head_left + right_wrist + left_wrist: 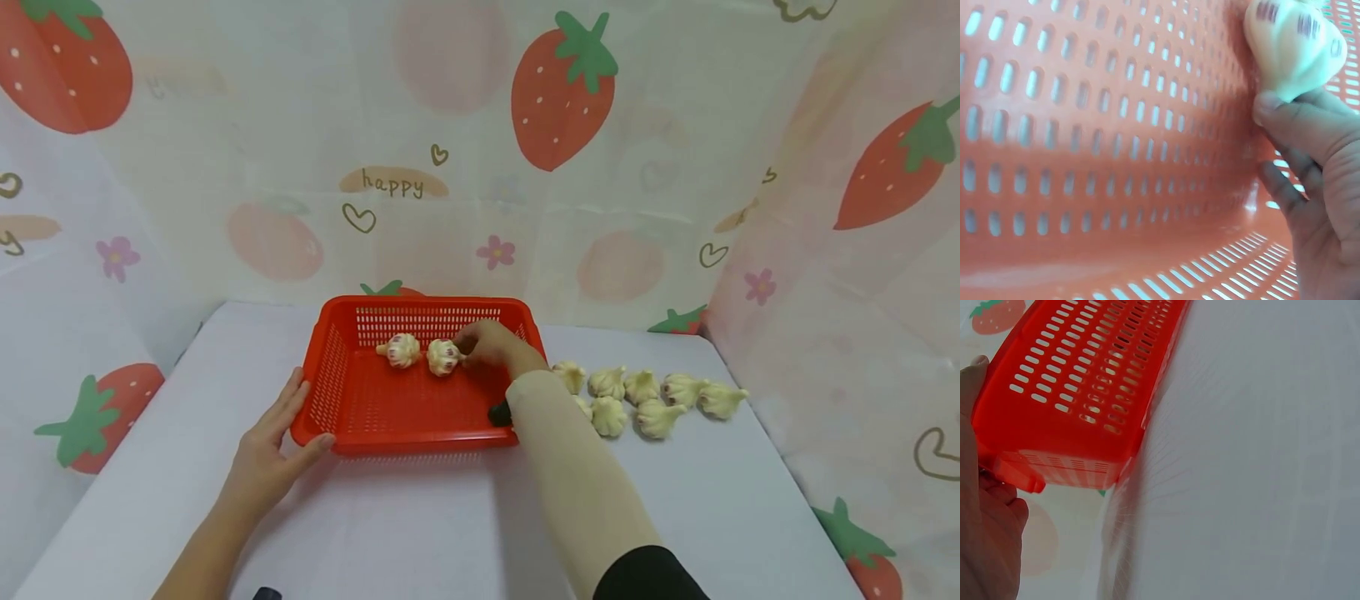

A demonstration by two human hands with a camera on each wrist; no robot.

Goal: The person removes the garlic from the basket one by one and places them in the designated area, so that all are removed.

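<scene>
A red plastic basket (pixel 405 417) with slotted walls stands on the white table. My left hand (pixel 270 454) grips its near left corner, with the thumb on the near rim and the fingers along the left side; in the left wrist view some fingers curl beneath the rim. Inside the basket, my right hand (pixel 495 346) pinches the stem of a garlic bulb (pixel 443 357) between thumb and fingers. That bulb shows purple marks in the right wrist view. Another garlic bulb (pixel 402 351) lies to its left in the basket, its stem pointing left.
Several pale garlic bulbs (pixel 607 415) lie in loose rows on the table (pixel 420 533) right of the basket, partly behind the right sleeve (pixel 577 475). A strawberry-print curtain (pixel 450 233) hangs behind and along the sides.
</scene>
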